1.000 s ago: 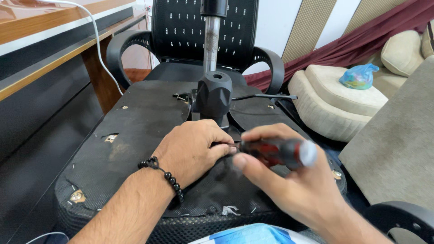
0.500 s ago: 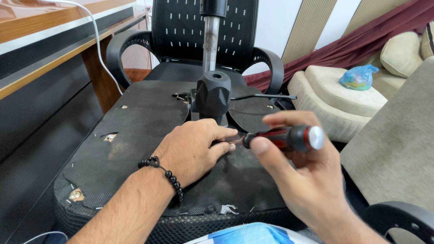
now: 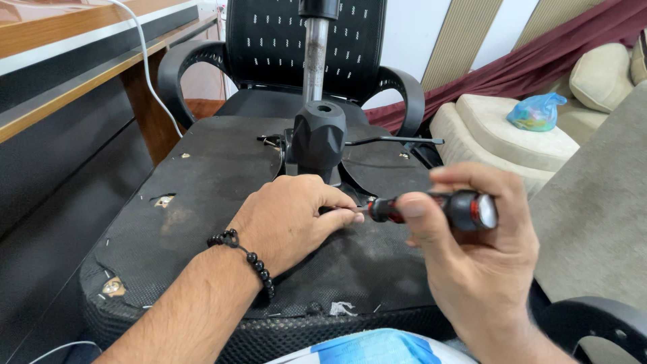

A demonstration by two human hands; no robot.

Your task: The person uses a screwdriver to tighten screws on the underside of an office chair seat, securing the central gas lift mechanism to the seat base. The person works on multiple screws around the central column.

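An upturned office chair seat lies in front of me, its black underside facing up. A black tilt mechanism with a metal gas cylinder stands at its middle. My left hand, with a black bead bracelet on the wrist, rests on the seat base just below the mechanism, fingers curled around the tip of a screwdriver. My right hand grips the red and black screwdriver handle, held nearly level and pointing left. The screw itself is hidden under my left fingers.
A second black mesh office chair stands behind the seat. A wooden desk with a white cable runs along the left. Beige cushions with a blue plastic bag and maroon cloth lie at the right. A black armrest sits lower right.
My right hand has shifted its grip along the screwdriver handle, fingers rotating over it. My left hand stays on the seat base at the tip.
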